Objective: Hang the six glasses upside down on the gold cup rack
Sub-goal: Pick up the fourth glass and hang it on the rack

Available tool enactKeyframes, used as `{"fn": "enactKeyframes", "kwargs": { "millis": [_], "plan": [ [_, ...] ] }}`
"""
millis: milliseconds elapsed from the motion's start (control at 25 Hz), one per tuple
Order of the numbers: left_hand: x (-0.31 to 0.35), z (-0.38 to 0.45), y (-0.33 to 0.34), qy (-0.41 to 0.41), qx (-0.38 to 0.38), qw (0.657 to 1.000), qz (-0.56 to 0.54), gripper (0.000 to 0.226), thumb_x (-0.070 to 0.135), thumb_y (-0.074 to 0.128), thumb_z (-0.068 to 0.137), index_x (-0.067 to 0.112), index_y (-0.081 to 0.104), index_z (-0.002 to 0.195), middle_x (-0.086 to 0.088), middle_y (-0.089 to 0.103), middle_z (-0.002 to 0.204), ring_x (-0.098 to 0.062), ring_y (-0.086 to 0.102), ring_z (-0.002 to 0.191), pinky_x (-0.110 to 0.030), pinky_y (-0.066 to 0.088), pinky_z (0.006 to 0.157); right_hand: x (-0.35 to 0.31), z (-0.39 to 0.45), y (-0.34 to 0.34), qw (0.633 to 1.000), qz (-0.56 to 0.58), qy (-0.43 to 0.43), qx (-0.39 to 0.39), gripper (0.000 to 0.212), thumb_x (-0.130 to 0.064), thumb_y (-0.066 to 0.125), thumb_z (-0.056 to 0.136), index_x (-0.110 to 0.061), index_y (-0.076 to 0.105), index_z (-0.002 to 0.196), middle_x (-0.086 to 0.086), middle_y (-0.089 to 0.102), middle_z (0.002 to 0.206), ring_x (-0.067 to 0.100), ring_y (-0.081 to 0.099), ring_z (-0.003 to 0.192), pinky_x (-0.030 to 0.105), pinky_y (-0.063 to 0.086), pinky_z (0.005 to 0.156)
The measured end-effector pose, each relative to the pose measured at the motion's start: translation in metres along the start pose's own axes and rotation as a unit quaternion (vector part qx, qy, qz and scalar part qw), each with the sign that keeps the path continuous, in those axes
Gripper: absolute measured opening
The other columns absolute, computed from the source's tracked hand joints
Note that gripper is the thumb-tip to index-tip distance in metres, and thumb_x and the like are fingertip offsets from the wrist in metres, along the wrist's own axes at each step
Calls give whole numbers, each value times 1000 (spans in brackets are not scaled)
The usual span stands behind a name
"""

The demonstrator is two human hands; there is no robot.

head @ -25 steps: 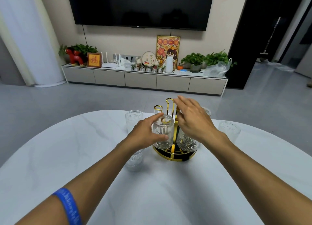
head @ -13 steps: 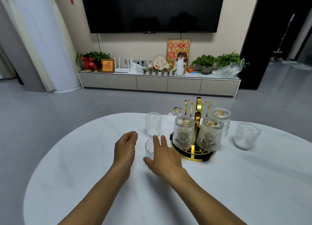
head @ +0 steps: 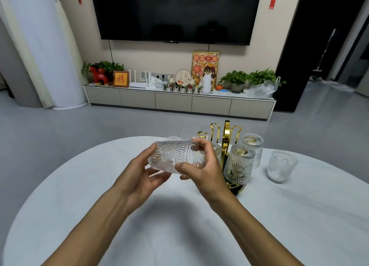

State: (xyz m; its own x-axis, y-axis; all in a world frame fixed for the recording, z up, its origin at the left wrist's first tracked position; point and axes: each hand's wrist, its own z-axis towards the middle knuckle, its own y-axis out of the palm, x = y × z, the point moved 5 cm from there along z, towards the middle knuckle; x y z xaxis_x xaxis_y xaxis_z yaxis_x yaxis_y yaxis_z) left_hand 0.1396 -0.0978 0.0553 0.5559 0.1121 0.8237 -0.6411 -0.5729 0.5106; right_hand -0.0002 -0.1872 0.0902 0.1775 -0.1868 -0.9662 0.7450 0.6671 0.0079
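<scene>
Head view | we hold an embossed glass [head: 177, 157] sideways above the surface [head: 179, 225], left hand [head: 139, 175] and right hand [head: 201, 171] both gripping it | gold cup rack [head: 226, 137] carries at least two inverted glasses [head: 238, 162] | one upright glass [head: 280, 165] waits, others partly hidden

At the centre of the frame I hold 1 patterned glass [head: 175, 157] on its side, above the white worktop [head: 79, 195], my left hand [head: 143, 175] at its left end and my right hand [head: 201, 169] around its right end. Right of centre, the gold cup rack [head: 226, 137] carries 2 inverted glasses in plain sight. 1 upright glass [head: 280, 165] stands further right.
</scene>
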Motion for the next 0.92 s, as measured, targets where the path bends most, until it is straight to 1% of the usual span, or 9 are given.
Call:
{"fn": "enactKeyframes", "kwargs": {
  "millis": [120,200,240,320,360,400,520,680,920],
  "plan": [
    [25,13,27,63,-1,998,10,34,34,80,65,13,75,92,-8,75,84,-24,72,77,-36,58,67,-16,21,-25,999,-4,-6,-40,52,-42,76,69,-34,54,116,-19,58,113,15,67,88,38,59,68],
    [50,27,44,112,5,992,54,43,36,83,57,13,74,92,-8,75,89,-23,70,81,-36,58,74,-28,43,-59,992,-118,-41,6,45,-56,61,77,-35,57,117,-12,59,121,11,62,101,37,53,76],
    [62,36,55,142,12,985,94,52,36,85,54,11,73,98,-9,74,96,-24,68,87,-37,56,79,-34,55,-80,965,-245,-75,45,43,-54,54,83,-33,56,121,-10,59,126,12,58,108,38,49,82],
    [75,55,81,195,21,956,216,72,35,86,55,8,63,117,-8,70,109,-22,66,98,-38,54,85,-32,77,-108,857,-501,-107,60,44,-44,45,94,-27,47,133,-3,52,139,20,45,124,42,39,95],
    [75,66,95,211,20,936,281,77,34,87,57,8,58,124,-5,68,113,-21,65,101,-37,53,86,-25,85,-116,818,-566,-94,34,45,-41,42,96,-24,43,138,-1,47,145,24,39,130,44,34,100],
    [73,76,108,218,17,916,335,81,33,87,58,9,54,128,-2,64,115,-20,62,102,-36,51,87,-16,90,-121,801,-593,-77,7,45,-38,40,98,-23,40,141,-1,44,148,25,34,133,45,31,103],
    [63,104,132,216,21,881,420,83,33,89,56,11,53,128,1,58,113,-18,57,104,-31,44,87,-5,94,-126,801,-593,-85,-6,43,-36,40,98,-23,44,139,-2,49,145,26,36,132,45,33,101],
    [58,130,145,207,46,855,474,68,29,90,55,14,59,113,-2,62,106,-19,59,97,-32,46,83,-9,96,-123,794,-597,-113,13,40,-38,42,96,-19,53,129,1,58,133,29,44,124,47,38,95],
    [38,147,136,159,47,821,547,80,28,89,57,8,54,126,-9,61,121,-27,58,105,-42,48,92,-8,91,-121,789,-604,-112,18,44,-38,48,93,-18,50,132,0,55,138,28,45,122,46,38,94]
  ]
}}
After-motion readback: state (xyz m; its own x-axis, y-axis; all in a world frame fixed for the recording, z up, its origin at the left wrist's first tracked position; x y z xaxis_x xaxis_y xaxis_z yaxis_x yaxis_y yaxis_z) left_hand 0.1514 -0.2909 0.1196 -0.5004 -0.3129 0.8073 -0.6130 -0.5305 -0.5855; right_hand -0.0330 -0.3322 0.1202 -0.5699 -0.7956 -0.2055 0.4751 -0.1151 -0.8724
